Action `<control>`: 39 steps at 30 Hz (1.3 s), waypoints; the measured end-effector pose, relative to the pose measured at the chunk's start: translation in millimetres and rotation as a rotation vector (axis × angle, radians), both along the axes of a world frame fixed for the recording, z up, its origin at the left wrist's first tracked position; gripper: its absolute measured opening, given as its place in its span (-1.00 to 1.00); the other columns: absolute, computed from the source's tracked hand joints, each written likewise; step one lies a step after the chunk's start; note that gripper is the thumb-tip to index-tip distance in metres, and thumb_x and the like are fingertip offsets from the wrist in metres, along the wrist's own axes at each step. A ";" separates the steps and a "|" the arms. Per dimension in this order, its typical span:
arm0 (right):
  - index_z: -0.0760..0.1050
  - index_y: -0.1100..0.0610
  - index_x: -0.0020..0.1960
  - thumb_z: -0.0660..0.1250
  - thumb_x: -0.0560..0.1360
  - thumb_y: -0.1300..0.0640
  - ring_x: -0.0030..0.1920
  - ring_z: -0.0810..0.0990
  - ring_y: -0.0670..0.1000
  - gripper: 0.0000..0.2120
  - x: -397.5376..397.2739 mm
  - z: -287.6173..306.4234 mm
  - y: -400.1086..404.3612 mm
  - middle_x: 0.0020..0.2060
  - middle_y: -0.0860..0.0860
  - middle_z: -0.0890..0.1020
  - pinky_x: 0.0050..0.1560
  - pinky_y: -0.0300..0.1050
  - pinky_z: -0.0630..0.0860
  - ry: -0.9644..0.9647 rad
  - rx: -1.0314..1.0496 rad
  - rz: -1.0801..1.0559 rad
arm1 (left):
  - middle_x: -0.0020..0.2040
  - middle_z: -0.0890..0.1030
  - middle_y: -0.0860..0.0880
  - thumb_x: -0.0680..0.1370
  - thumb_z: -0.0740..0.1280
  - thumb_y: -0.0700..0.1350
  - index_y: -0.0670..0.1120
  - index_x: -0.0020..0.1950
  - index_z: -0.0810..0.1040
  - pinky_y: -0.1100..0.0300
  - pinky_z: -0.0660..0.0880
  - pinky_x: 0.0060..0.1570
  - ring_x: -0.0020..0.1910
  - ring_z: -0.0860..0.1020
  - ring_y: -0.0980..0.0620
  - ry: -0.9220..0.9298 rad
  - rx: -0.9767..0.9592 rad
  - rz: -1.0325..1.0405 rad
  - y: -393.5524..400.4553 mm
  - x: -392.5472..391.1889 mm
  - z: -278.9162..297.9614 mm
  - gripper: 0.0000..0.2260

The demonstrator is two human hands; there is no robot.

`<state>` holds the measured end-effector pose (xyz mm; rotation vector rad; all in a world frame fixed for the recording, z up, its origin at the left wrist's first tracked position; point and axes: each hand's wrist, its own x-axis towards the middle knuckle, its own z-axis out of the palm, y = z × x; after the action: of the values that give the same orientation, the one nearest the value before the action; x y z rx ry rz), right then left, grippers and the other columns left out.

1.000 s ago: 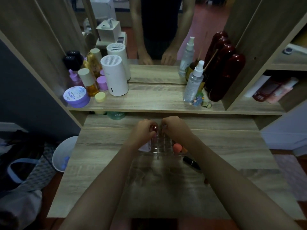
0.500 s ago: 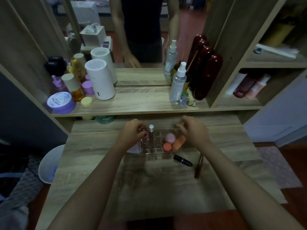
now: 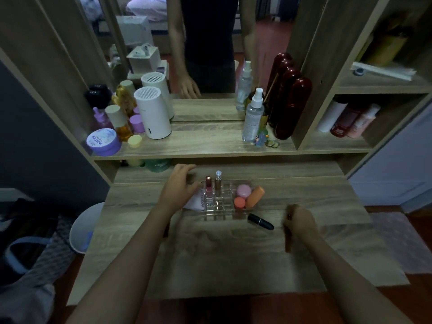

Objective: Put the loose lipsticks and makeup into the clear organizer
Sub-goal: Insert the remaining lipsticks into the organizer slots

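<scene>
The clear organizer (image 3: 216,202) sits on the dressing table (image 3: 233,258), near its back edge. Two slim tubes stand upright in its rear slots: a rose-capped lipstick (image 3: 208,184) and a clear-capped tube (image 3: 218,182). The right compartment holds a pink round pot (image 3: 243,191), a coral round pot (image 3: 239,202) and an orange tube (image 3: 255,197) lying tilted. Most middle slots appear empty.

A black lipstick (image 3: 260,221) lies loose on the table just in front of the organizer's right end.

The left hand (image 3: 180,187) rests against the organizer's left side, fingers spread, beside a pale sachet (image 3: 196,202); it appears to steady the organizer rather than grasp.

The right hand (image 3: 300,222) is curled around a slim dark-red stick (image 3: 289,239), apparently lifting it.

Judgement: pick-up step in hand. Next, the stick must be turned upright and lowered into a free slot.
</scene>
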<state>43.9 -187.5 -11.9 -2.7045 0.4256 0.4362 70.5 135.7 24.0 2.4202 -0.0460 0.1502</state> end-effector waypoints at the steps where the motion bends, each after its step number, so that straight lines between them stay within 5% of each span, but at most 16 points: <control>1: 0.52 0.28 0.06 0.32 0.50 0.27 0.05 0.61 0.21 -0.84 -1.1 -0.8 0.2 0.03 0.24 0.64 0.00 0.01 0.55 -0.016 0.004 -0.008 | 0.27 0.44 -0.12 0.47 0.38 -0.13 -0.13 0.34 0.40 0.18 0.42 0.07 0.19 0.49 -0.04 0.003 0.004 0.013 2.4 -3.0 -0.5 -0.55; 14: 0.29 0.23 0.23 0.46 0.41 0.04 0.07 0.60 0.27 -0.46 -33.4 2.3 4.2 0.07 0.27 0.61 0.02 0.08 0.53 -0.036 0.078 -0.033 | 0.29 0.49 -0.17 0.49 0.36 -0.16 -0.17 0.32 0.41 0.02 0.40 0.25 0.28 0.44 -0.12 0.149 0.011 0.230 43.4 -68.1 -31.5 -0.59; 22: 0.29 0.25 0.17 0.33 0.45 0.28 -0.02 0.61 0.27 -0.65 -49.5 0.2 8.0 -0.01 0.28 0.62 -0.09 0.06 0.53 -0.035 0.112 0.006 | 0.18 0.47 -0.22 0.42 0.44 -0.11 -0.20 0.22 0.44 0.00 0.45 0.09 0.12 0.48 -0.17 0.377 0.008 0.365 46.6 -89.4 -55.9 -0.58; 31: 0.53 0.35 -0.06 0.34 0.48 0.29 -0.09 0.62 0.26 -0.90 -22.7 55.6 -8.0 -0.15 0.30 0.65 -0.13 0.02 0.49 -0.395 0.124 -0.059 | 0.18 0.53 -0.14 0.41 0.45 -0.07 -0.11 0.23 0.49 0.00 0.43 0.21 0.21 0.45 -0.13 0.218 0.049 0.295 22.6 -77.2 -48.2 -0.59; 39: 0.61 0.23 0.01 0.39 0.45 0.30 -0.16 0.61 0.09 -0.86 1.9 107.9 33.5 -0.11 0.16 0.68 -0.13 -0.05 0.53 -0.625 0.267 0.201 | 0.13 0.60 -0.10 0.38 0.45 -0.10 -0.10 0.16 0.51 0.03 0.42 0.14 0.12 0.52 -0.10 0.178 0.063 0.264 10.6 -68.9 -47.0 -0.63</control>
<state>45.8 -154.0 95.9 -2.4537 -0.0768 -0.2899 1.7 146.2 -23.0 2.4839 0.3557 0.0524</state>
